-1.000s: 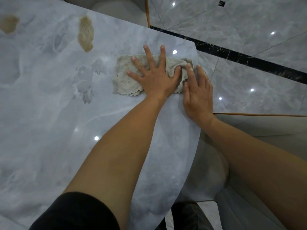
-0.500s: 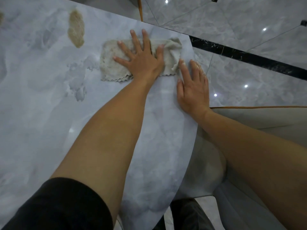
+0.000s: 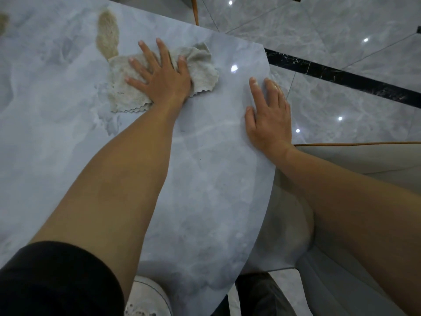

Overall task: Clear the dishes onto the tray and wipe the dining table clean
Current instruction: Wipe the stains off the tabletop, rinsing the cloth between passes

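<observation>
Since a second ago: cloth point(image 3: 159, 79) slid from beside the right hand toward ten o'clock, up to the tail of the tan smear point(image 3: 107, 34); gap opened between the two hands.

Wiping step in hand; no dishes or tray in view, so clearing judged done or off-frame, cannot tell which.

Left hand point(image 3: 163, 80) flat on the cloth, fingers spread wide, palm pressing down, pinning rather than gripping. Right hand point(image 3: 268, 112) flat on the bare worktop point(image 3: 205, 179) at three o'clock, just by its rounded edge, fingers together and extended, holding nothing, apparently bracing.

Cloth: beige, nubbly terry-like weave, scalloped hem, rumpled into folds around the thumb, lying in the upper middle of the worktop. Upper left corner touching the lower end of the smear at eleven o'clock. Second tan patch point(image 3: 3, 22) at the far left edge, around ten o'clock, well apart from the cloth.

Worktop: glossy grey marble-pattern slab, curved outline, ceiling lights mirrored in it. Floor point(image 3: 341, 53) beyond at one o'clock: similar polished grey tile with a black inlay strip point(image 3: 341, 80). Pale upholstered chair point(image 3: 353, 160) with thin orange piping at four o'clock.

Next move, as a judgement: push onward toward eleven o'clock over the smear with firm even pressure, keeping the cloth flat, not bunched; then across to the far patch. Smear looks dry-edged and streaky, so likely several passes.
</observation>
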Demonstrator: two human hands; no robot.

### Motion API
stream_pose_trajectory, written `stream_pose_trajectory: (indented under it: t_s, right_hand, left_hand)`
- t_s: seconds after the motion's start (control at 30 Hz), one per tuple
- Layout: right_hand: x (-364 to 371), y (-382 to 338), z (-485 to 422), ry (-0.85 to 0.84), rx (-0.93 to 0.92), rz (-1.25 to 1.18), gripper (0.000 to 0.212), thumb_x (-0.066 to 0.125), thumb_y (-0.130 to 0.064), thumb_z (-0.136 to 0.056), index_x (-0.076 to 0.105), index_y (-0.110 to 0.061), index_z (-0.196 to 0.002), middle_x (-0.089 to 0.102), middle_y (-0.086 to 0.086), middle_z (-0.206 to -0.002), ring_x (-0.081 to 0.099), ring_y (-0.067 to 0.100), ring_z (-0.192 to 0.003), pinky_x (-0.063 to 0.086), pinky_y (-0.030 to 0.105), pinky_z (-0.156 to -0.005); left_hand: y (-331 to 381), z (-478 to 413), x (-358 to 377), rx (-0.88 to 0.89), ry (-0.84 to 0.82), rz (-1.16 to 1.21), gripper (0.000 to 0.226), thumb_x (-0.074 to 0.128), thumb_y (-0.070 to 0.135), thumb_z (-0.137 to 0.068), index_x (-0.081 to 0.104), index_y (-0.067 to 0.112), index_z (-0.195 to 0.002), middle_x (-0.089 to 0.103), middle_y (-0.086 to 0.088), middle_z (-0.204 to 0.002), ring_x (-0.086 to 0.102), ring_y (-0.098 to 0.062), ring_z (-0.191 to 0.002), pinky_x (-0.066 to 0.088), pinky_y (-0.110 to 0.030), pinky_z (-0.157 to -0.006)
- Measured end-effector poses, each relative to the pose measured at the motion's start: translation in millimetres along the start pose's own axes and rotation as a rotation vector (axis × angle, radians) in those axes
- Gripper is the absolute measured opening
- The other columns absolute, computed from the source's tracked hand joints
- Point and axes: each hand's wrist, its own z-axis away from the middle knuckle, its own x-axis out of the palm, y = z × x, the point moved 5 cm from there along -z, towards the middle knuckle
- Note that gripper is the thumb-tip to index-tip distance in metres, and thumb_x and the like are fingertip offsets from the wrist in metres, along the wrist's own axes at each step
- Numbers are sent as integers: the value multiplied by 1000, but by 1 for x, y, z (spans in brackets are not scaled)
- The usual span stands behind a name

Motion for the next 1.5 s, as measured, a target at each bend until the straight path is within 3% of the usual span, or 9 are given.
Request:
stream_pose_trajectory:
  t_s: [0.7, 0.93, 1.3, 1.5]
  right_hand:
    - [-1, -1, 4, 14, -30, -9, 62, 34, -36, -102, 23, -26, -163, 24, 15, -167, 19, 33, -156, 18, 47, -127]
    - [-1, -2, 4, 0, -39, -3, 62, 33, -36, -103, 21, -27, -163, 21, 16, -168, 17, 34, -156, 14, 44, -127]
    - [-3, -2, 6, -5, -30, -35, 61, 33, -39, -103, 21, -30, -163, 19, 18, -168, 18, 36, -156, 17, 48, -126]
    - [-6, -3, 10, -20, -44, -4, 61, 31, -39, -103, 20, -32, -162, 14, 15, -170, 15, 36, -156, 15, 49, -127]
  left_hand:
    - [-85, 84, 5, -54, 18, 20, 72, 13, 68, -102, -4, 39, -166, -13, -6, -175, -14, -40, -159, -9, -71, -121]
    - [-72, 162, 22, 68, -7, 14, 71, 15, 71, -103, -5, 42, -165, -10, -8, -175, -14, -42, -158, -11, -72, -120]
    - [-41, 305, 55, 341, 29, -103, 74, 24, 69, -103, 8, 35, -167, -2, -17, -174, -8, -50, -157, 3, -72, -120]
    - [-61, 331, 54, 520, -14, -162, 78, 28, 72, -100, 13, 33, -167, -1, -17, -174, -7, -49, -158, 6, -71, -120]
